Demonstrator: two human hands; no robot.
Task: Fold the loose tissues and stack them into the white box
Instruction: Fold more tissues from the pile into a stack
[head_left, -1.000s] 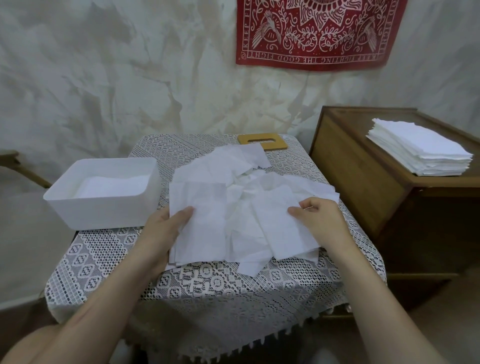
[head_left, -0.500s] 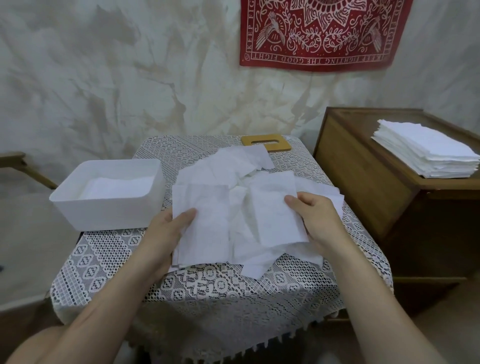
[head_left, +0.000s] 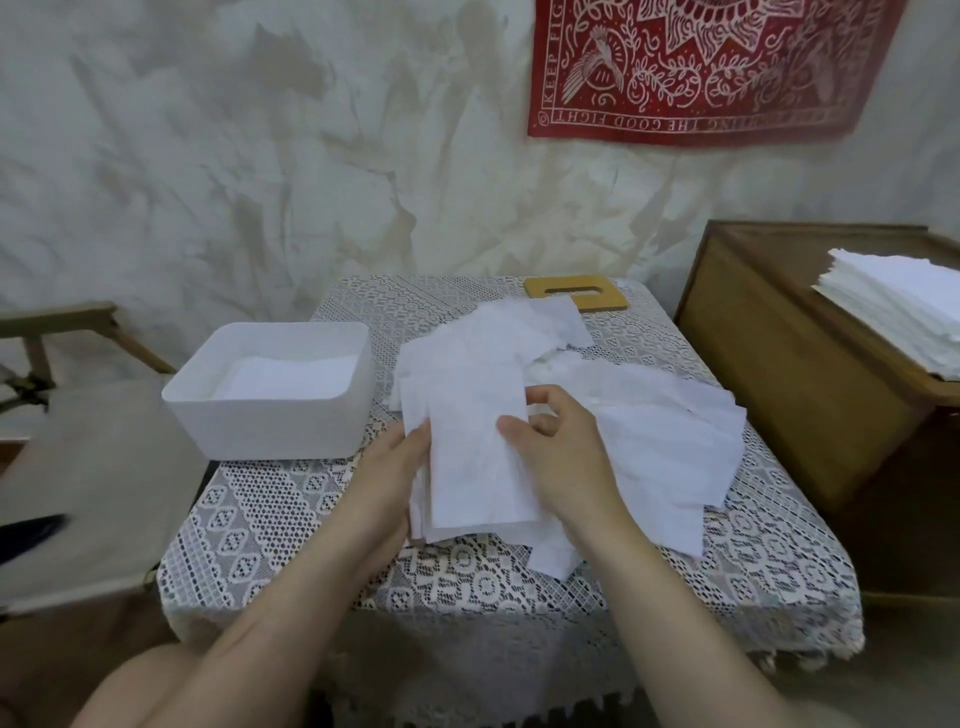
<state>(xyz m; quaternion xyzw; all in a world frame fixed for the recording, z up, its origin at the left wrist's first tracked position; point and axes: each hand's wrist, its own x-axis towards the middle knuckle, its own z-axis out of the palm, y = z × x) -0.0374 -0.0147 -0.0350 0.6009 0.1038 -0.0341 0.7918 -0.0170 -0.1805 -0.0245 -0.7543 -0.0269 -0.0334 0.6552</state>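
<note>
Left hand (head_left: 392, 470): fingers hidden under tissue (head_left: 475, 467), thumb on its left edge, gripping. Right hand (head_left: 563, 457) curled, pinched its right edge. Tissue thin, creased, folded oblong, lay atop loose pile (head_left: 670, 436) on lace-covered counter (head_left: 467, 582). Box (head_left: 270, 415) — smooth white, rounded corners — sat left of pile, white sheets inside. Stack (head_left: 904, 317) at right, cut off by frame edge.

A folded tissue (head_left: 478, 457) held over loose tissues (head_left: 665, 431).
The left hand (head_left: 400, 467) holds its left edge, the right hand (head_left: 556, 457) pinches the right; a white box (head_left: 270, 421) stands beside.
</note>
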